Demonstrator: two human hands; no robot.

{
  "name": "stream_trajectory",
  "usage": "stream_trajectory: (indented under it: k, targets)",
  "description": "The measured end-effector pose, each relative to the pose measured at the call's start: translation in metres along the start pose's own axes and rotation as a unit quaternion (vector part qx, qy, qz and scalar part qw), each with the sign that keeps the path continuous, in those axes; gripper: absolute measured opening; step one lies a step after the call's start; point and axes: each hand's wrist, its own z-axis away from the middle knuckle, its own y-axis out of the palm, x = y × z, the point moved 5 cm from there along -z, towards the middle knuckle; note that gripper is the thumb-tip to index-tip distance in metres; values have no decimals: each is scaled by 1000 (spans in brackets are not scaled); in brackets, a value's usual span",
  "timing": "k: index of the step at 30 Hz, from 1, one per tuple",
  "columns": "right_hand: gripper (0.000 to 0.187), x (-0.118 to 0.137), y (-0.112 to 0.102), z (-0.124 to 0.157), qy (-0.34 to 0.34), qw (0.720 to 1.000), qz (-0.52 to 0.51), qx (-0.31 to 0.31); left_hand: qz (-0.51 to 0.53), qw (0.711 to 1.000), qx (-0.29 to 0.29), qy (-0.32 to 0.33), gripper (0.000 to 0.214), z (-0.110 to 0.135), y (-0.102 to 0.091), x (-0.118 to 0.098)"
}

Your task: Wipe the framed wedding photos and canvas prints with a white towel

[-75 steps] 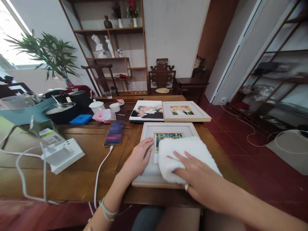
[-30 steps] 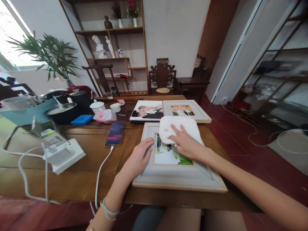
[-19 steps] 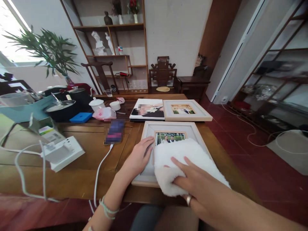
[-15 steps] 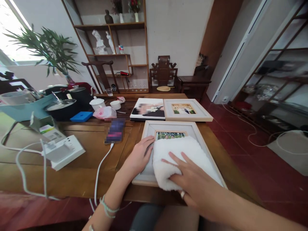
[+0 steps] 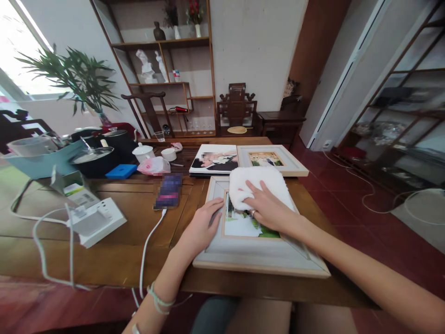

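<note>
A large pale picture frame point(image 5: 243, 254) lies flat at the near edge of the wooden table point(image 5: 114, 232). My left hand point(image 5: 203, 222) lies flat on the frame's left border, fingers stretched out. My right hand point(image 5: 266, 206) presses a white fluffy cloth point(image 5: 257, 183) onto the far end of the frame, fingers spread over the cloth. The photo point(image 5: 243, 227) in the frame shows below the cloth.
Beyond the frame lie a frameless photo print point(image 5: 213, 158) and a smaller framed photo point(image 5: 271, 160). A phone point(image 5: 168, 190) with a white cable lies left of the frame. A white power strip point(image 5: 97, 221), a blue block point(image 5: 121, 171), cups and pots crowd the table's left side.
My right hand has pushed the cloth from the near end of the frame to its far end, uncovering the photo. My left hand has stayed on the left border.
</note>
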Motion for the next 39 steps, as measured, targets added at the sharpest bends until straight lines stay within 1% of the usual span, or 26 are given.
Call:
stream_trajectory:
  k: [3,6,9,11,13,15,19,23,25,26,28,30,32,35,37,39]
  targets:
    - [45,26,-6,21,0,997,-57,51,1,1000,-9,6,32,0,0,0]
    - [43,57,-21,49,-15,991,-106,84,-6,1000,-7,4,32,-1,0,-1]
    - [50,84,-34,68,-42,984,-136,110,-14,1000,4,-3,32,-1,0,-2]
    - [58,96,-36,74,-58,979,-148,124,-19,1000,13,-5,33,-1,0,-3]
    - [63,97,-32,73,-53,978,-159,126,-24,999,25,-5,34,-1,1,-3]
    - [59,88,-23,66,-30,980,-160,111,-29,999,33,-6,35,0,1,-2]
    - [49,46,-6,40,8,994,-101,44,-23,999,32,-5,36,1,1,-1]
    - [51,4,2,5,16,1000,-20,-13,-14,1000,26,-8,37,2,-1,-3]
    - [52,-6,4,-10,20,1000,-2,-23,-7,1000,20,-14,39,2,-2,-3]
    - [52,-8,5,-15,18,1000,0,-21,-3,1000,16,-16,39,2,-3,-3]
    - [51,-2,7,-18,0,1000,-8,-3,4,1000,13,-16,40,3,-4,-3]
    - [51,12,7,-12,-20,999,-29,22,7,1000,12,-15,40,3,-3,-3]
    - [48,30,2,3,-33,997,-57,48,6,1000,12,-16,41,3,-2,-3]
    - [40,60,-13,33,-54,989,-103,92,-6,1000,11,-22,41,3,0,-1]
    - [41,75,-24,51,-70,982,-131,114,-14,999,14,-25,41,3,1,1]
    - [45,82,-31,63,-75,978,-152,121,-17,999,18,-24,41,3,1,1]
